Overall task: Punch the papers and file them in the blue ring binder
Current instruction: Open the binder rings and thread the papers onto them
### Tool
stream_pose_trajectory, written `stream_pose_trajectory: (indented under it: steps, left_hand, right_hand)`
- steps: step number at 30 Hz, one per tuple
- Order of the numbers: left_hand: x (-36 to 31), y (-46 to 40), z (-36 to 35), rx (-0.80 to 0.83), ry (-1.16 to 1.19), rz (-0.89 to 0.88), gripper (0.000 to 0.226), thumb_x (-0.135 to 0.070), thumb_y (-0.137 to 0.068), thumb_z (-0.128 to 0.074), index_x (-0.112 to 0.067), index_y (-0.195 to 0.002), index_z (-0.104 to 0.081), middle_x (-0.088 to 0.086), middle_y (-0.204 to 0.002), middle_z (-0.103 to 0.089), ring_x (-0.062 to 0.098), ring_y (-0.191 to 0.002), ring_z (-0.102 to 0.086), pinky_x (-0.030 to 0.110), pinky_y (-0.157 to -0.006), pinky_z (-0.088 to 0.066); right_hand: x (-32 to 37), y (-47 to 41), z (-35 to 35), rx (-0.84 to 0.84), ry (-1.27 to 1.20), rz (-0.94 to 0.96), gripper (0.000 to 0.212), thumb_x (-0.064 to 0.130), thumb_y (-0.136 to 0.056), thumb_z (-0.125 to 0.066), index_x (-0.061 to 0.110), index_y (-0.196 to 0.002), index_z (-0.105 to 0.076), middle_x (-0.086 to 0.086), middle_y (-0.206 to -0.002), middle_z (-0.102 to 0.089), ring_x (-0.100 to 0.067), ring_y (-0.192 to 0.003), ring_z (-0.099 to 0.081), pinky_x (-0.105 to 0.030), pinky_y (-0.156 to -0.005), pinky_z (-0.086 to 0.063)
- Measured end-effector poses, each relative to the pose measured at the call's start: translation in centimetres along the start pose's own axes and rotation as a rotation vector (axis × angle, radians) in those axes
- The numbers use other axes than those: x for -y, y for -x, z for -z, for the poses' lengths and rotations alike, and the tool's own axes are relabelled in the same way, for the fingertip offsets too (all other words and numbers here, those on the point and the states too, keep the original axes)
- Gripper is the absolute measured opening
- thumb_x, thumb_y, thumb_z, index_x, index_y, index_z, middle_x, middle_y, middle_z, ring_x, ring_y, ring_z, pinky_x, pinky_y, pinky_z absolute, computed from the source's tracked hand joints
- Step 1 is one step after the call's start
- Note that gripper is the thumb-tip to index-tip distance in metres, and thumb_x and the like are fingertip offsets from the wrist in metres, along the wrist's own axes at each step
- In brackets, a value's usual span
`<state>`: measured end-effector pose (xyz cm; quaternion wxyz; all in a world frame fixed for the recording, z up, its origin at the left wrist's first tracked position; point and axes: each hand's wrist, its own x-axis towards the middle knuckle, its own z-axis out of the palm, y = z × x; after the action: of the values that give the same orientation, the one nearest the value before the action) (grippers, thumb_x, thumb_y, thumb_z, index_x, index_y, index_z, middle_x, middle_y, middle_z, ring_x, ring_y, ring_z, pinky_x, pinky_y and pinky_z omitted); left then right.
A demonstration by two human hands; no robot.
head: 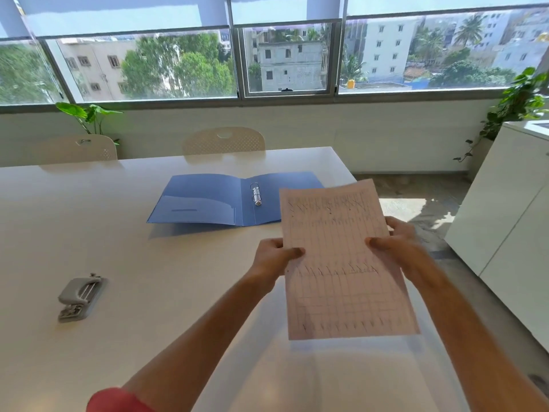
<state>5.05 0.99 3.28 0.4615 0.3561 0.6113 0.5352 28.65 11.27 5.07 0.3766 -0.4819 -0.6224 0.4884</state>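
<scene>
Papers (341, 263) held up above the desk (148, 278), tilted slightly, lined and written face toward the camera. Left hand (274, 255) gripping the left edge about midway down, thumb (294, 251) laid across the front of the sheet, remaining fingers hidden behind it. Right hand (396, 246) gripping the right edge at much the same height, thumb over the front, other fingers curled behind; fingers of both hands clamped on the papers. Top right corner of the sheet overlapping the right flap of the binder (214, 200) in view. Binder lying open and flat on the desk beyond the hands, metal rings (256, 194) upright on its spine, no sheet on them. Punch (79, 297) on the desk well to the left of the left arm, apart from everything else. Red sleeve (116, 401) at the bottom edge.
</scene>
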Motion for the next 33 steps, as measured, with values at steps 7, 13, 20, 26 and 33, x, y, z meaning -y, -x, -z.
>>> stream_pose_trajectory:
  steps: [7, 13, 20, 26, 33]
  left_hand:
    - [2.9, -1.4, -3.2, 0.042, -0.243, 0.121, 0.018, -0.012, -0.081, -0.073, -0.006, -0.097, -0.066, 0.01, -0.104, -0.071, 0.022, -0.086, -0.072, 0.032, -0.069, -0.061]
    - [4.1, -1.9, -4.6, -0.008, -0.549, 0.001, 0.025, -0.015, -0.07, -0.081, -0.011, -0.09, -0.068, 0.006, -0.098, -0.071, 0.019, -0.082, -0.07, 0.033, -0.068, -0.061]
    - [4.7, -2.3, -4.8, 0.028, -0.771, -0.097, 0.024, -0.025, -0.07, -0.081, -0.021, -0.079, -0.06, 0.003, -0.101, -0.072, 0.011, -0.071, -0.063, 0.019, -0.059, -0.054]
    - [5.4, -3.0, -3.6, -0.034, -0.822, -0.108, 0.062, -0.048, -0.066, -0.082, -0.006, -0.106, -0.061, 0.007, -0.101, -0.068, 0.018, -0.075, -0.066, 0.031, -0.071, -0.055]
    - [4.0, -5.0, 1.5, -0.258, -0.714, -0.128, 0.082, -0.053, -0.07, -0.077, -0.008, -0.133, -0.05, 0.017, -0.108, -0.071, 0.029, -0.102, -0.066, 0.04, -0.094, -0.05]
  right_hand:
    - [-3.6, 0.2, 2.3, -0.033, 0.171, -0.217, 0.043, -0.006, -0.075, -0.072, 0.018, -0.107, -0.058, -0.003, -0.085, -0.069, -0.016, -0.07, -0.07, -0.023, -0.044, -0.052]
    - [-5.8, 0.3, 3.4, -0.029, 0.313, -0.283, 0.044, -0.004, -0.071, -0.074, 0.021, -0.103, -0.056, 0.0, -0.086, -0.066, -0.023, -0.082, -0.068, -0.043, -0.079, -0.057]
    - [-6.8, 0.1, 3.6, -0.015, 0.345, -0.298, 0.031, 0.001, -0.071, -0.078, 0.015, -0.094, -0.062, -0.002, -0.083, -0.069, -0.021, -0.078, -0.068, -0.04, -0.076, -0.056]
    - [-4.6, 0.0, 3.4, -0.094, 0.939, -0.368, 0.045, 0.049, -0.075, -0.075, 0.009, -0.091, -0.062, -0.007, -0.087, -0.067, -0.025, -0.082, -0.064, -0.033, -0.073, -0.053]
    - [-3.5, -3.1, 1.2, -0.052, 0.999, -0.223, 0.05, 0.058, -0.078, -0.068, 0.008, -0.082, -0.063, -0.005, -0.074, -0.064, -0.017, -0.068, -0.06, -0.028, -0.06, -0.047]
